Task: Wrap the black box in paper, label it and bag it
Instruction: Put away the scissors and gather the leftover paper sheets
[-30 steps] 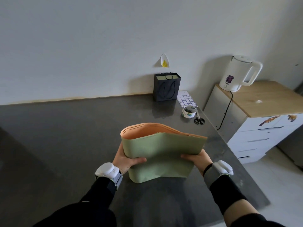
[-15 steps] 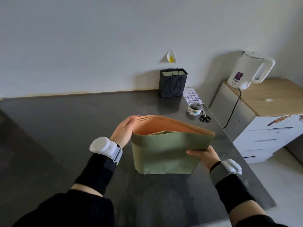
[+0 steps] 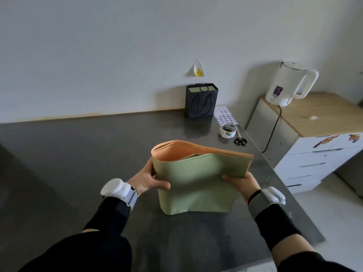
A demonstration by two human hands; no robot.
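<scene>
the folded paper [image 3: 196, 183], green outside and orange within, stands on its fold on the counter [image 3: 78, 163] with its mouth up, probably so one sheet can be picked out for wrapping. the left hand [image 3: 146, 179] pinches the paper's left edge, thumb across the green face and the other fingers hidden behind. the right hand [image 3: 242, 183] clamps the right edge the same way. gripping both edges keeps the floppy sheets upright. the black box is not in sight, and whether the paper hides it i cannot tell. beyond the paper stands the black bag [image 3: 201, 101]; beyond and right of the paper lie the label sheet [image 3: 225, 116], tape roll [image 3: 227, 130] and scissors [image 3: 240, 139], ready for later steps.
</scene>
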